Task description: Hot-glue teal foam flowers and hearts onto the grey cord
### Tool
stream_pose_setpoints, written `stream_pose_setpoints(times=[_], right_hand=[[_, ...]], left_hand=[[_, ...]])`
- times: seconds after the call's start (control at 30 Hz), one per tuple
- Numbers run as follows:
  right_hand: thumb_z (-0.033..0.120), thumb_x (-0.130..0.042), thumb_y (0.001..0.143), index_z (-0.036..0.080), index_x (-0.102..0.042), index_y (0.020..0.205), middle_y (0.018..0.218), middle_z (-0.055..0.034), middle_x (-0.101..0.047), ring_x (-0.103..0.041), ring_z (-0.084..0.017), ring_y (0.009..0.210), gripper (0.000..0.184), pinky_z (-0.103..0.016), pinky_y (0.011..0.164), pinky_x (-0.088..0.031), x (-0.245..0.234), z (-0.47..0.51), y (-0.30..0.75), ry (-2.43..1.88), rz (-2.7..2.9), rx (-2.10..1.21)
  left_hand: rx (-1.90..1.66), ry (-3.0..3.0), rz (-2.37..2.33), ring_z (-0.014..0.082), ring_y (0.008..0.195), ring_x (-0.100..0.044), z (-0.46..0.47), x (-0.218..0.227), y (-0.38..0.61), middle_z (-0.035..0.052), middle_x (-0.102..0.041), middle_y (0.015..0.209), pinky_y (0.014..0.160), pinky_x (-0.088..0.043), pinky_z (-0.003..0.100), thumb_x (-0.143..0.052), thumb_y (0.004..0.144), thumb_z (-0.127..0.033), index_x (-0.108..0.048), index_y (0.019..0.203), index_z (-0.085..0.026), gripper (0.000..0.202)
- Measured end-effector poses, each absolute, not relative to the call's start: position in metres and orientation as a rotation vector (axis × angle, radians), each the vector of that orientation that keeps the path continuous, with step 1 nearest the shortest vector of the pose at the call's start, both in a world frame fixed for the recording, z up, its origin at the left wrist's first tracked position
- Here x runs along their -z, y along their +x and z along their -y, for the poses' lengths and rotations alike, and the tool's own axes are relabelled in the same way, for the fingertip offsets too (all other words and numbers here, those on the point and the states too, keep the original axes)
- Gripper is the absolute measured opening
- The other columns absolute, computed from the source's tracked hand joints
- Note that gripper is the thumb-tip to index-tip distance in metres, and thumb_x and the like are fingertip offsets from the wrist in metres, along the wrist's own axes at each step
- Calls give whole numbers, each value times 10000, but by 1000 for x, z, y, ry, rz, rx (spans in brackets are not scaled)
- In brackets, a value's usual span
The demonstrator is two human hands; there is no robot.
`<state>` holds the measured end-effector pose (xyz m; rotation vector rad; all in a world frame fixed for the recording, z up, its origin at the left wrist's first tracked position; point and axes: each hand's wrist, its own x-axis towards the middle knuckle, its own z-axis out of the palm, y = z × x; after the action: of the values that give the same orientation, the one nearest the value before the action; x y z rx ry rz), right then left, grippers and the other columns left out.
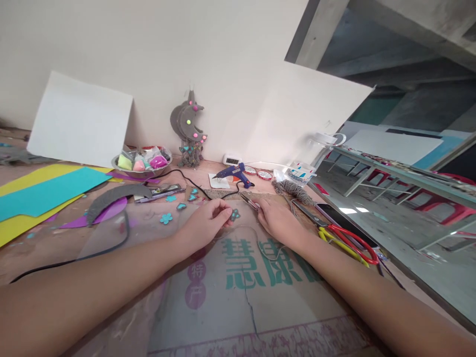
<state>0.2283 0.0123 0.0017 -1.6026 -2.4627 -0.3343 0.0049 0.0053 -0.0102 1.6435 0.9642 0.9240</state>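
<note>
**Teal flower pinched, pliers close by**

Left hand [206, 224] has the teal foam flower [234, 214] nipped tight, the piece poking out at 3 o'clock from the fingers [223, 214], low over the printed mat [238, 292] on the desk [48, 243]. Right hand [274, 219] is closed round the small pliers [248, 201], tips aimed to 10 o'clock, just beside the flower; can't tell if they touch. Glue gun [234, 173] sits at 12 o'clock, and scissors [345, 240] lie at 3 o'clock of the right hand.

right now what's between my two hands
In the head view, only a teal flower cutout, pinched by the left hand; the right hand grips a small metal tool just beyond it.
</note>
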Motion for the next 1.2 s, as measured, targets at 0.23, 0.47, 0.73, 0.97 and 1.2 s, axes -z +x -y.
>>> stream_pose_setpoints(times=[0.23, 0.47, 0.73, 0.97, 1.2], right_hand=[[209, -386, 898, 166, -523, 882, 845, -77, -592, -557, -186, 791, 144, -311, 738, -436, 3, -19, 233, -1494, 2203, 34], [326, -387, 911, 179, -506, 915, 731, -9, -515, -497, -141, 660, 189, -251, 612, -404, -5, 2, 218, -1352, 1997, -168], [341, -394, 913, 175, -565, 1094, 940, -88, -674, -618, -209, 859, 299, -318, 754, -453, -4, 12, 216, -1224, 2283, 169], [351, -359, 929, 166, -609, 1042, 974, -87, -696, -638, -215, 872, 331, -318, 743, -469, -3, 10, 215, -1282, 2342, 183], [346, -373, 930, 184, -613, 1036, 1007, -68, -694, -639, -199, 893, 308, -306, 764, -470, -3, 10, 215, -1265, 2370, 176]], left_hand=[[-919, 1643, -987, 117, 659, -555, -4, 8, 5, 12, -618, 751, 574, -412, 211, -446, 854, -406, -536, 876, -171, 252], [-922, 1606, -987, 114, 629, -536, -5, 8, 5, 3, -606, 744, 546, -398, 213, -451, 845, -417, -529, 892, -184, 250], [-999, 1653, -981, 123, 656, -536, -4, 6, 4, 16, -587, 755, 583, -413, 228, -443, 847, -394, -524, 837, -167, 241], [-1023, 1674, -983, 136, 693, -547, -6, 9, 4, 15, -599, 767, 644, -422, 251, -430, 855, -385, -530, 840, -172, 235], [-993, 1670, -996, 138, 688, -534, -4, 7, 4, 9, -578, 754, 627, -414, 254, -418, 861, -381, -514, 838, -175, 228]])
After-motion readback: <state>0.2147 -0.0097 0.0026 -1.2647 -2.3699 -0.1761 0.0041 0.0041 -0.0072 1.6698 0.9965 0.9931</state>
